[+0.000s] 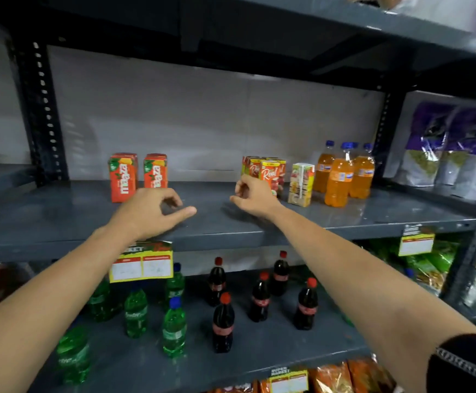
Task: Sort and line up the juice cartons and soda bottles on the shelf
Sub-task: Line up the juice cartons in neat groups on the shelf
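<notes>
Both bare arms reach over the grey metal shelf (pixel 344 217). The left hand (pixel 149 211) hovers loosely curled, holding nothing, at five o'clock of two orange Maaza juice cartons (pixel 137 177). The right hand (pixel 255 198), half-closed and seemingly empty, sits just before the red-yellow Real juice cartons (pixel 269 171). Orange soda bottles with blue caps (pixel 341 177) stand at three o'clock.

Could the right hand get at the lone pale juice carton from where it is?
Probably yes: the right hand hovers empty just left of the pale carton, which stands apart at the front with nothing between them.
</notes>
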A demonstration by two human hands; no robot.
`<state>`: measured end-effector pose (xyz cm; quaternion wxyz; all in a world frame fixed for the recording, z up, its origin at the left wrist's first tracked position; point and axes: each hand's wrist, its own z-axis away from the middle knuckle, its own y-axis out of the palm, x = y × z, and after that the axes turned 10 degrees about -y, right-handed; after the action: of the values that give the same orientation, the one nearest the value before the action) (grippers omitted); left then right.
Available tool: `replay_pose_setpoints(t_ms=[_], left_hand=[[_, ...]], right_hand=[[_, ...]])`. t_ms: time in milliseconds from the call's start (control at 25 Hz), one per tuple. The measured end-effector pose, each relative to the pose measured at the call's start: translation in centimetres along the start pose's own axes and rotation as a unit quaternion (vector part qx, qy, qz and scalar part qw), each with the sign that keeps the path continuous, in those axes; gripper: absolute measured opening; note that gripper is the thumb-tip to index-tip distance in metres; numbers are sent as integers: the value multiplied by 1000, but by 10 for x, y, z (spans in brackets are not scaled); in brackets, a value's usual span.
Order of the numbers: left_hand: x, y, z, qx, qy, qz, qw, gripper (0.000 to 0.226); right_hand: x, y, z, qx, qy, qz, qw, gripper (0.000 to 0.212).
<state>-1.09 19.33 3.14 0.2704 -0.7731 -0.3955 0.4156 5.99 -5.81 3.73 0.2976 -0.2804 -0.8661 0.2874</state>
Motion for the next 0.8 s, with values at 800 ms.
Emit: replay_pose_setpoints(t_ms=[800], left_hand=[[-153,132,-44,186,-49,-124,973,105]], right_hand=[[-115,-185,-64,338,10,73,938,37]])
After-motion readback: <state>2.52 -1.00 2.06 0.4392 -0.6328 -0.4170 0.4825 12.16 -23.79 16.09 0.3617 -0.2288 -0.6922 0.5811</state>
